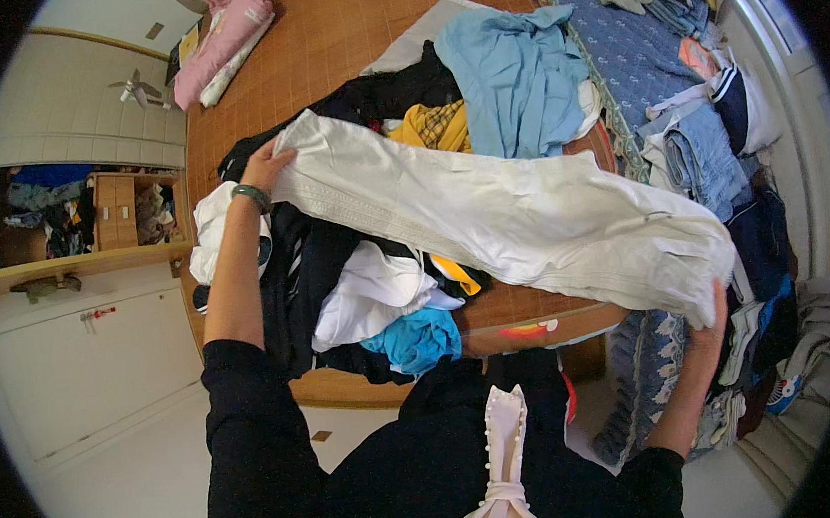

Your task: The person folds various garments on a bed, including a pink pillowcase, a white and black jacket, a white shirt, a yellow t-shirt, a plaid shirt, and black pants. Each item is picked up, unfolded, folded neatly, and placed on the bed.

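A long white cloth garment [498, 203], with an eyelet or lace band along part of its edge, is stretched between my two hands. My left hand [268, 169] pinches its narrow left end. At the other end my right hand [711, 310] grips the cloth, most of its fingers hidden behind the fabric. Below the garment lie black clothes [307, 266], a white garment [374, 287] and a bright blue cloth [420, 338]. Beyond it are a yellow plaid-trimmed garment [435, 128] and a light blue garment [514, 79].
The clothes lie on a bed with a brown woven mat [341, 33]. A pink bundle [227, 45] rests at its far left. To the right, folded jeans [707, 155] and other clothes cover a blue quilted surface [617, 50]. An open cabinet [112, 215] stands at left.
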`<state>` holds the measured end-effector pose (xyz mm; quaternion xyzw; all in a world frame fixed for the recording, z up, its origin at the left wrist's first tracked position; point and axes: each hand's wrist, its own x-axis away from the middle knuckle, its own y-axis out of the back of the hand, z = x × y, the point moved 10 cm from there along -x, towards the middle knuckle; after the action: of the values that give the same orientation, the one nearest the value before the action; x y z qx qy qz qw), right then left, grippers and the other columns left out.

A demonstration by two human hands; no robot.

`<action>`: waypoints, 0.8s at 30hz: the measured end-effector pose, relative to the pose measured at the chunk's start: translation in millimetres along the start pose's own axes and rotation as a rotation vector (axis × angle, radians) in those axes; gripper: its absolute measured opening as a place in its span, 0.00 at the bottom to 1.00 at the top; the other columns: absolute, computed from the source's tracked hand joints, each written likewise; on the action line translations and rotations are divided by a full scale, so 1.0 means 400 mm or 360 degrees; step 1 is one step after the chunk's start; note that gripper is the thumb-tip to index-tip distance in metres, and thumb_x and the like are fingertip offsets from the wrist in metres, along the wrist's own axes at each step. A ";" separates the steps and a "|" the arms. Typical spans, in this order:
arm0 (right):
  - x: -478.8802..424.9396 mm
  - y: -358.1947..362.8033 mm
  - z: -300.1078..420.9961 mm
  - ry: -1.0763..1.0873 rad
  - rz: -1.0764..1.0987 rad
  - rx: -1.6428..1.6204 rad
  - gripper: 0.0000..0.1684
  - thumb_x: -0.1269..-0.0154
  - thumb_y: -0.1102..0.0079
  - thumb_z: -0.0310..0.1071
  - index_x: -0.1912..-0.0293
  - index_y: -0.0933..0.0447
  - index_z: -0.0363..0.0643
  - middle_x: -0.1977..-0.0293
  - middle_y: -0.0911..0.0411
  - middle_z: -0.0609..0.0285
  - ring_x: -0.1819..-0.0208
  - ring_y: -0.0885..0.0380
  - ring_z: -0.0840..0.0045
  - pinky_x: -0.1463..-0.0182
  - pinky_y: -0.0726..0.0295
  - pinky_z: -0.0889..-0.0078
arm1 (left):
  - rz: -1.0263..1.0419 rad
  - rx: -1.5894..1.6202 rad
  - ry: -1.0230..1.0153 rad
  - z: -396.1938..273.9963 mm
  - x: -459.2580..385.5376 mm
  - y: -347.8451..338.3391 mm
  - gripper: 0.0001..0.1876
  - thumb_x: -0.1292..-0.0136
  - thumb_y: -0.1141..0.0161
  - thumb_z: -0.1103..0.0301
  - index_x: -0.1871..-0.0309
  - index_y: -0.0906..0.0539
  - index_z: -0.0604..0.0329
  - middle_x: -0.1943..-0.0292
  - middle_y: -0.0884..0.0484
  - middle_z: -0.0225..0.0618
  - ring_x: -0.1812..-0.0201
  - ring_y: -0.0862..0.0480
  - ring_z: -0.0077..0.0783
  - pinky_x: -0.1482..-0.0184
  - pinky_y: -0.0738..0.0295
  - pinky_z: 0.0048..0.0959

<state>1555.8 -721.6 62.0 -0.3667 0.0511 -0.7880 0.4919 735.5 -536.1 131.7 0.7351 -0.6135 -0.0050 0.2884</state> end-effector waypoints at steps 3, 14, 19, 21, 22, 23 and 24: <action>0.067 0.032 0.170 0.0656 -0.0055 0.0736 0.30 0.41 0.45 0.42 0.44 0.35 0.35 0.52 0.28 0.53 0.52 0.27 0.69 0.48 0.29 0.68 | 0.0079 0.0514 -0.0179 -0.217 0.089 -0.002 0.28 0.42 0.45 0.77 0.37 0.35 0.56 0.47 0.26 0.35 0.51 0.25 0.27 0.51 0.28 0.25; 0.120 0.302 -0.152 -0.0295 -0.0485 0.0137 0.28 0.46 0.39 0.40 0.47 0.31 0.39 0.52 0.26 0.56 0.53 0.25 0.65 0.51 0.25 0.63 | -0.0124 0.0069 0.0148 0.093 0.054 -0.064 0.17 0.42 0.42 0.65 0.52 0.23 0.65 0.61 0.20 0.31 0.62 0.23 0.23 0.58 0.30 0.21; 0.113 0.276 -0.188 -0.0335 -0.0424 -0.0022 0.29 0.45 0.40 0.40 0.46 0.32 0.39 0.52 0.26 0.57 0.54 0.25 0.64 0.53 0.24 0.62 | -0.0039 0.0113 -0.0243 -0.077 0.045 -0.227 0.17 0.39 0.47 0.72 0.46 0.27 0.61 0.53 0.24 0.30 0.54 0.26 0.24 0.50 0.34 0.21; 0.146 0.283 -0.123 -0.0325 -0.0399 -0.0070 0.29 0.46 0.39 0.37 0.45 0.34 0.39 0.53 0.26 0.60 0.53 0.26 0.67 0.52 0.25 0.65 | 0.0020 0.0015 -0.0528 -0.230 0.078 -0.262 0.21 0.38 0.48 0.73 0.41 0.30 0.59 0.46 0.27 0.32 0.46 0.30 0.25 0.43 0.37 0.23; 0.158 0.274 -0.075 -0.0142 -0.0351 0.0110 0.29 0.46 0.39 0.36 0.45 0.34 0.39 0.53 0.26 0.60 0.53 0.26 0.69 0.51 0.25 0.65 | 0.0109 -0.0045 -0.0595 -0.305 0.098 -0.282 0.22 0.38 0.48 0.73 0.39 0.33 0.60 0.43 0.30 0.33 0.43 0.32 0.27 0.41 0.39 0.24; 0.166 0.260 -0.025 0.0045 -0.0286 0.0281 0.27 0.44 0.42 0.37 0.46 0.33 0.38 0.53 0.27 0.58 0.53 0.26 0.69 0.51 0.26 0.66 | 0.0161 0.0192 -0.0441 -0.344 0.110 -0.292 0.22 0.38 0.48 0.73 0.39 0.33 0.60 0.42 0.32 0.34 0.43 0.31 0.28 0.41 0.39 0.25; 0.179 0.206 0.058 0.0435 -0.0154 0.0612 0.25 0.42 0.46 0.38 0.46 0.33 0.38 0.52 0.27 0.57 0.53 0.27 0.69 0.50 0.26 0.66 | 0.0240 0.0365 -0.0423 -0.382 0.110 -0.293 0.23 0.38 0.48 0.73 0.39 0.33 0.59 0.45 0.28 0.33 0.46 0.29 0.26 0.44 0.34 0.25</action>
<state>1613.6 -815.4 80.2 -0.1582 -0.0513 -0.8482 0.5029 907.1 -502.6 224.0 0.7081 -0.6960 -0.0105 0.1188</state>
